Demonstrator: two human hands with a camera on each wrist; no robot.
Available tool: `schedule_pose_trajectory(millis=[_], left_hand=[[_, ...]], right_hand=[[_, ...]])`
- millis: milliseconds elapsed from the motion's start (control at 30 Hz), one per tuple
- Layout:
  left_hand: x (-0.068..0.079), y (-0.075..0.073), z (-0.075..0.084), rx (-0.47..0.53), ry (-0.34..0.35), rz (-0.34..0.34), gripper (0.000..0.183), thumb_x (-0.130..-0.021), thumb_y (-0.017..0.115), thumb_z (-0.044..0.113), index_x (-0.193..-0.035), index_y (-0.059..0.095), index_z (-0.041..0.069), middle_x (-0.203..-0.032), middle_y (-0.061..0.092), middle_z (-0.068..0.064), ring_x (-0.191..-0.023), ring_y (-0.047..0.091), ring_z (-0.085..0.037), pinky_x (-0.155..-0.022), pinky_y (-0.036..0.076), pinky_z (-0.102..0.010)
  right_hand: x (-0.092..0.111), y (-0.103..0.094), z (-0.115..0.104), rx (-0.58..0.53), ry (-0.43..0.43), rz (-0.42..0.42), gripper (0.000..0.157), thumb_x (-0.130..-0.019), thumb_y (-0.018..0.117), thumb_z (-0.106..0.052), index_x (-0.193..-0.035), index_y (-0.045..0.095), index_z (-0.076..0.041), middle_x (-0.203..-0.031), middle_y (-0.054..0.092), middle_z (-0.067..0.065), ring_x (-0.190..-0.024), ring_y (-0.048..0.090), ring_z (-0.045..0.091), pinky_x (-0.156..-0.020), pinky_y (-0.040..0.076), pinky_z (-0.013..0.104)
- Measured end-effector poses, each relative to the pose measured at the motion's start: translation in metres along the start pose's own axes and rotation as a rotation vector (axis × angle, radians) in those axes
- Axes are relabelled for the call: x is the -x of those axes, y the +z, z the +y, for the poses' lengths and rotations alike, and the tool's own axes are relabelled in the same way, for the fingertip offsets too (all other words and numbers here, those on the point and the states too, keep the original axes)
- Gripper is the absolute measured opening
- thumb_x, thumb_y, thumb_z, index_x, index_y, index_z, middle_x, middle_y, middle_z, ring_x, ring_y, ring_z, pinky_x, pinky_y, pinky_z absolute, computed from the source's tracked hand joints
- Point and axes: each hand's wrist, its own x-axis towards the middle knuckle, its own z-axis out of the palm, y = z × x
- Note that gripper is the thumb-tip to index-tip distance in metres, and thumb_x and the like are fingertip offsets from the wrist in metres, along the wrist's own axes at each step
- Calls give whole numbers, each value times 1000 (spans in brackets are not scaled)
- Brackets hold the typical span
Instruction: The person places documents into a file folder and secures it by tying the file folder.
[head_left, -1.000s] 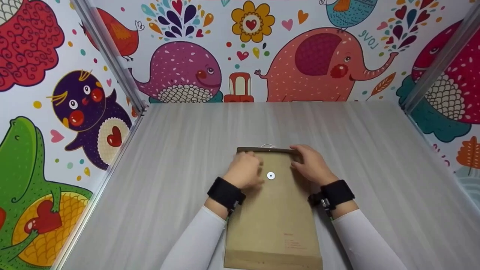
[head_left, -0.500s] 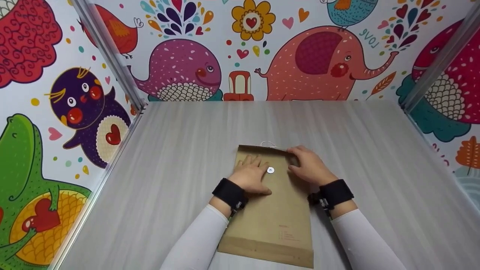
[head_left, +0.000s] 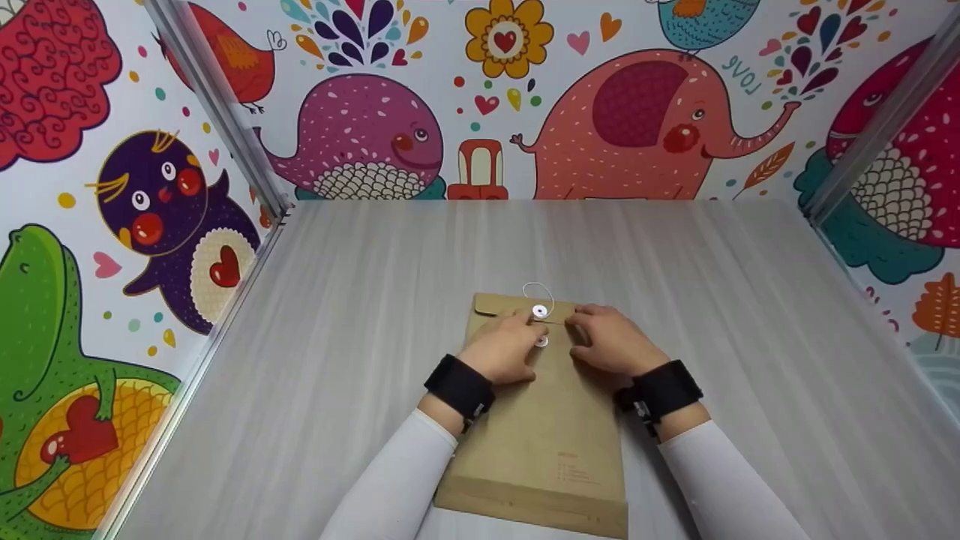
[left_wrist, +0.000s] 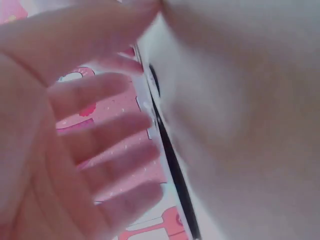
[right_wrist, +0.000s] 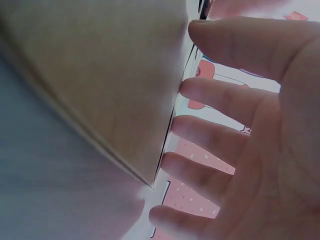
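A brown kraft paper envelope (head_left: 555, 431) lies flat on the table in front of me. Its top flap (head_left: 493, 303) is folded down over the front. One white button (head_left: 540, 310) sits on the flap and a second white button (head_left: 542, 341) just below it, partly hidden by fingers. A thin white string (head_left: 534, 283) loops past the top edge. My left hand (head_left: 499, 349) rests on the flap's left half with its fingertips. On the right corner, my right hand (head_left: 616, 339) touches the paper with extended fingers, seen also in the right wrist view beside the envelope (right_wrist: 100, 75).
The grey wood-grain table (head_left: 360, 300) extends around the envelope on every side. Behind it stands a wall with cartoon animals (head_left: 622, 135); another printed wall (head_left: 67, 202) rises on the left. Metal posts (head_left: 217, 105) mark the corners. Each wrist carries a black band (head_left: 459, 386).
The flap has gone from standing up at the top edge to lying folded down, bringing its button and string into view. The left hand has spread onto the paper; the envelope has shifted slightly.
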Motion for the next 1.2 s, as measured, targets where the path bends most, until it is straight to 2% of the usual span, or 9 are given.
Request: schedule_pose_trajectory(millis=[100,200,400,633,700,833,933,1067,1200], left_hand=[[1,2,-5,62,-65,-40,76,-83,85,49,-148,61,18,-158,52,-17,-148,46,-43,-123,38,-58],[3,3,-8,115,-115,-87,83,-84,82,55,-155,56,21,-167,41,-22,-156,33,-50,-125,29,-67],[2,1,-4,101,-139,-88,84,-82,83,58,-154,57,24,-168,42,-19,-156,36,-48,-122,32,-69],[1,-1,-8,111,-231,-118,89,-87,75,65,-163,46,26,-173,32,-18,-159,28,-48,-121,30,-71],[2,-2,-12,114,-267,-120,89,-89,73,65,-163,45,26,-173,31,-19,-159,28,-48,-121,31,-71],[5,-3,-22,115,-329,-98,82,-90,74,61,-159,52,24,-171,36,-20,-156,34,-47,-120,36,-67],[6,-3,-26,100,-353,-93,79,-89,75,61,-156,54,24,-168,40,-20,-152,39,-44,-117,40,-64],[6,-4,-22,76,-378,-117,83,-89,73,63,-159,50,24,-165,42,-23,-149,42,-46,-117,40,-63],[6,-6,-13,44,-390,-143,87,-91,72,64,-162,46,23,-163,43,-26,-146,44,-48,-118,38,-63]], right_hand=[[2,-4,-3,32,13,-47,48,-91,78,-16,-134,69,2,-144,63,29,-133,61,49,-111,49,61],[3,-8,-8,59,19,-79,49,-91,79,-18,-134,68,3,-144,62,30,-133,60,49,-111,49,61],[3,-9,-17,53,-19,-72,40,-89,80,-18,-122,71,3,-134,66,29,-120,67,44,-103,55,56],[9,-22,-33,-45,-13,-235,52,-91,78,-24,-134,68,2,-137,65,25,-120,67,38,-104,54,54],[10,-28,-38,-60,-3,-290,51,-90,78,-25,-133,68,1,-130,67,21,-111,68,33,-100,56,51],[13,-35,-46,-64,-9,-376,35,-85,76,-23,-115,74,-4,-98,68,6,-85,60,19,-82,54,41],[13,-36,-48,-64,-16,-399,24,-84,76,-24,-101,75,-7,-88,66,2,-78,58,17,-77,52,37],[12,-34,-41,-41,10,-379,25,-86,78,-29,-97,73,-7,-114,72,15,-90,65,24,-83,55,40],[11,-31,-28,24,101,-359,42,-87,79,-31,-116,71,-1,-149,58,29,-127,64,45,-103,55,51]])
